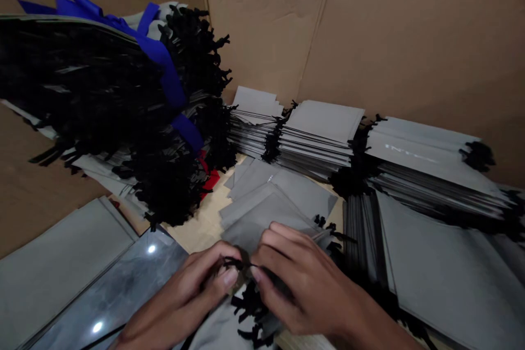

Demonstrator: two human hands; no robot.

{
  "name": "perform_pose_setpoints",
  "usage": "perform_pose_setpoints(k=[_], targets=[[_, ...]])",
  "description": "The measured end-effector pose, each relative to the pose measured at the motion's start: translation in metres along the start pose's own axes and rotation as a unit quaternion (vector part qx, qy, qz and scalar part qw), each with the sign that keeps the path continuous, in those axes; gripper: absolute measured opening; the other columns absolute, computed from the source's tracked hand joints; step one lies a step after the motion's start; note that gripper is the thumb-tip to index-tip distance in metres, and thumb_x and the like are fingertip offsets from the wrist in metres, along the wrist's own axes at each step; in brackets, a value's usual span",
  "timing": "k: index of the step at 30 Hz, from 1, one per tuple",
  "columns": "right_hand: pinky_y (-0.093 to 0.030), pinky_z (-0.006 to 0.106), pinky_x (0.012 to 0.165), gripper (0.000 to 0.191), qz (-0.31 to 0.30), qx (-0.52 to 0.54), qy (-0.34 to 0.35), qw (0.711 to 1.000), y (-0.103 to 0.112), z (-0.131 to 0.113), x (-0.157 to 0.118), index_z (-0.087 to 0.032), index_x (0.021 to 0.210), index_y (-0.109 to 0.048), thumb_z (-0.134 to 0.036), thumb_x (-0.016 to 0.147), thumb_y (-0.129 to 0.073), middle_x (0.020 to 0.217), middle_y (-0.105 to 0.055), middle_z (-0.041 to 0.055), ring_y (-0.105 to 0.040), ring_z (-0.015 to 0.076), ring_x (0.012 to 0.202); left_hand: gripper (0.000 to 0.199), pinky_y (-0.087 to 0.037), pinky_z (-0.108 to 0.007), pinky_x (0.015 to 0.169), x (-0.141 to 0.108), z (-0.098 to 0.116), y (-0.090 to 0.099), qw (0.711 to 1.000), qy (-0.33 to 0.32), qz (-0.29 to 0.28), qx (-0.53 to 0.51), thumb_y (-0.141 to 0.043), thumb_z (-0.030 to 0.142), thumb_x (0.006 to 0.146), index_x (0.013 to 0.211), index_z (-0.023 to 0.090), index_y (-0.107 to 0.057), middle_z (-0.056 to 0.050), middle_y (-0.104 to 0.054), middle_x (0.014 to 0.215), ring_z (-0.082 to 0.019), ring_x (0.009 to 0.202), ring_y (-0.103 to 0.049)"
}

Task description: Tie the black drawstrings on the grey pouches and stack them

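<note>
Left hand [192,287] and right hand [297,270], both mine, pinch the black string [246,264]; I'd best keep it taut between them

Cardboard wall [262,27], 12 o'clock: matt paperboard, smooth apart from folded creases. Blue ribbon [171,85], 10 o'clock: smooth, flat cloth. Grey pouches [414,145], 3 o'clock: thin, matt, cloth-like. Black cord [233,262], between 6 and 7 o'clock: soft, matt textile. Marbled panel [118,284], 8 o'clock: smooth and glossy, with bright light reflections.
</note>
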State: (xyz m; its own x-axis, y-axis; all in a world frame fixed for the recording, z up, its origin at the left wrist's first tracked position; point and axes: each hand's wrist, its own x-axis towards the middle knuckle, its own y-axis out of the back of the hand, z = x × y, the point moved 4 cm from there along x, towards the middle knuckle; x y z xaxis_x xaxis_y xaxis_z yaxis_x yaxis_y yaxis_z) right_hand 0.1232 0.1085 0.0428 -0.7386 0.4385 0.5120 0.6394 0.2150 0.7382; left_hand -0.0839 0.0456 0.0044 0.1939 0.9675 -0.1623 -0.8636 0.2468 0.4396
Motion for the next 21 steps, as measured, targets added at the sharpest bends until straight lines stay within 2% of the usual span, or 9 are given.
perform_pose_setpoints(k=[3, 6, 8, 11, 15, 18, 21], targets=[[-0.047, 0.034, 0.079, 0.015, -0.002, -0.004, -0.005, 1.000, 0.002, 0.001, -0.001, -0.017, 0.097, -0.064, -0.017, 0.106, -0.052, 0.088, -0.062, 0.0037, -0.054, 0.0192, 0.083, 0.029, -0.056, -0.022, 0.073, -0.003, -0.006, 0.002, 0.999, -0.001, 0.030, 0.038, -0.062, 0.044, 0.107, 0.134, 0.035, -0.063, 0.003, -0.071, 0.093, -0.017, 0.081, -0.069], [-0.050, 0.035, 0.083, 0.015, 0.004, -0.010, -0.004, 1.000, 0.003, 0.000, 0.000, -0.017, 0.101, -0.066, -0.019, 0.107, -0.052, 0.090, -0.064, 0.0045, -0.056, 0.0203, 0.085, 0.036, -0.058, -0.020, 0.077, -0.002, 0.000, 0.004, 0.995, -0.037, 0.052, 0.076, -0.066, 0.041, 0.105, 0.140, 0.039, -0.059, 0.002, -0.077, 0.109, -0.017, 0.092, -0.074], [-0.051, 0.035, 0.085, 0.017, 0.006, -0.017, -0.004, 1.000, 0.004, -0.001, 0.000, -0.017, 0.104, -0.067, -0.020, 0.108, -0.051, 0.091, -0.065, 0.0050, -0.058, 0.0211, 0.087, 0.028, -0.058, -0.019, 0.084, 0.001, 0.012, 0.004, 0.991, -0.078, 0.049, 0.093, -0.066, 0.037, 0.105, 0.133, 0.039, -0.064, 0.003, -0.078, 0.117, -0.017, 0.100, -0.075], [-0.053, 0.035, 0.088, 0.019, 0.003, -0.026, -0.008, 1.000, 0.003, -0.002, -0.001, -0.018, 0.105, -0.068, -0.021, 0.108, -0.049, 0.093, -0.067, 0.0052, -0.061, 0.0219, 0.090, 0.015, -0.053, -0.017, 0.092, 0.003, 0.029, 0.002, 0.986, -0.119, 0.031, 0.110, -0.059, 0.027, 0.109, 0.116, 0.037, -0.068, 0.007, -0.079, 0.108, -0.013, 0.100, -0.076], [-0.050, 0.037, 0.099, 0.020, -0.007, -0.025, 0.002, 1.000, 0.000, -0.001, -0.002, -0.018, 0.106, -0.067, -0.024, 0.112, -0.048, 0.098, -0.068, 0.0051, -0.062, 0.0214, 0.096, 0.016, -0.050, -0.019, 0.092, 0.001, 0.029, -0.002, 0.986, -0.097, 0.014, 0.133, -0.054, 0.025, 0.110, 0.114, 0.034, -0.068, 0.006, -0.077, 0.107, -0.014, 0.102, -0.074], [-0.049, 0.035, 0.087, 0.024, -0.019, -0.002, 0.013, 1.000, -0.005, -0.002, 0.000, -0.019, 0.093, -0.063, -0.021, 0.110, -0.046, 0.086, -0.062, 0.0026, -0.054, 0.0189, 0.083, 0.017, -0.050, -0.022, 0.084, 0.004, 0.018, -0.004, 0.995, -0.063, 0.012, 0.078, -0.055, 0.037, 0.111, 0.104, 0.028, -0.068, 0.003, -0.073, 0.096, -0.016, 0.093, -0.069], [-0.042, 0.033, 0.071, 0.023, -0.008, 0.048, 0.014, 0.999, -0.008, -0.004, 0.003, -0.019, 0.084, -0.058, -0.017, 0.104, -0.047, 0.076, -0.052, 0.0001, -0.046, 0.0167, 0.073, 0.040, -0.040, -0.022, 0.060, 0.014, 0.007, -0.011, 0.994, -0.048, -0.018, -0.093, -0.056, 0.055, 0.108, 0.085, 0.023, -0.061, 0.005, -0.053, 0.070, -0.013, 0.063, -0.049]])
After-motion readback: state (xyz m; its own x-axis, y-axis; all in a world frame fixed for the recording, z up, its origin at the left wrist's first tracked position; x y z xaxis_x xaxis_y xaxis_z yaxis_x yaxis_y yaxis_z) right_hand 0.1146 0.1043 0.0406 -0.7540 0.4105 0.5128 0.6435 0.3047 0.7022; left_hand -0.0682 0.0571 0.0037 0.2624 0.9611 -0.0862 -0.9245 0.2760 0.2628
